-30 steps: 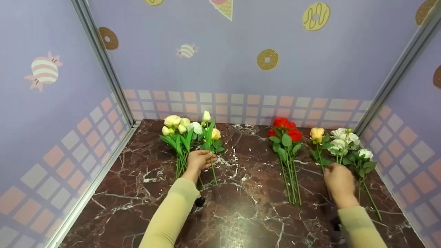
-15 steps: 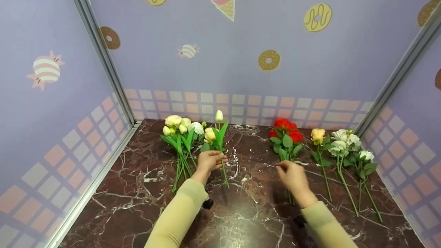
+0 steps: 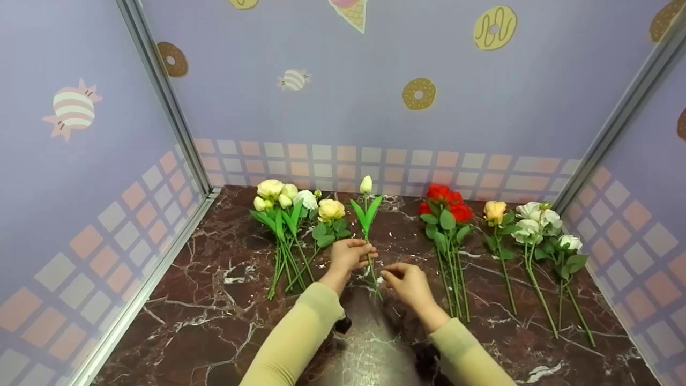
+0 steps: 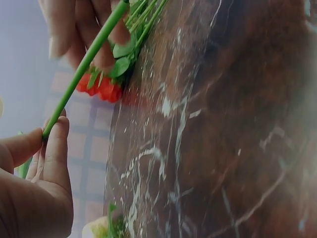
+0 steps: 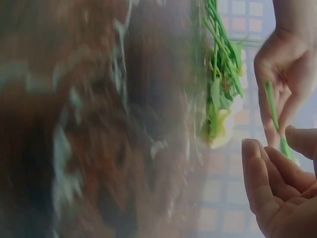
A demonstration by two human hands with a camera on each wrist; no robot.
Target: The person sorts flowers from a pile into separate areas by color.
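Observation:
A white tulip (image 3: 366,185) with two green leaves stands roughly upright in the middle of the head view. My left hand (image 3: 348,258) pinches its green stem (image 4: 81,67) between thumb and fingers, below the leaves. Close to the stem's lower right is my right hand (image 3: 410,287), its fingers bent loosely. In the right wrist view a gap shows between its thumb and fingers, and it holds nothing. Left of the left hand lies a yellow rose (image 3: 331,209), beside a group of pale flowers (image 3: 270,189) with their stems crossing.
Red roses (image 3: 447,201) lie right of the right hand. Further right are a single yellow rose (image 3: 494,210), white flowers (image 3: 530,228) and a smaller white rose (image 3: 569,242). Patterned wall panels (image 3: 343,96) enclose the dark marbled table (image 3: 214,332) at the back and sides.
My left hand has carried the white tulip rightward from beside the pale flowers to the middle. My right hand has come left from the flowers at the right, past the red roses, to near the stem.

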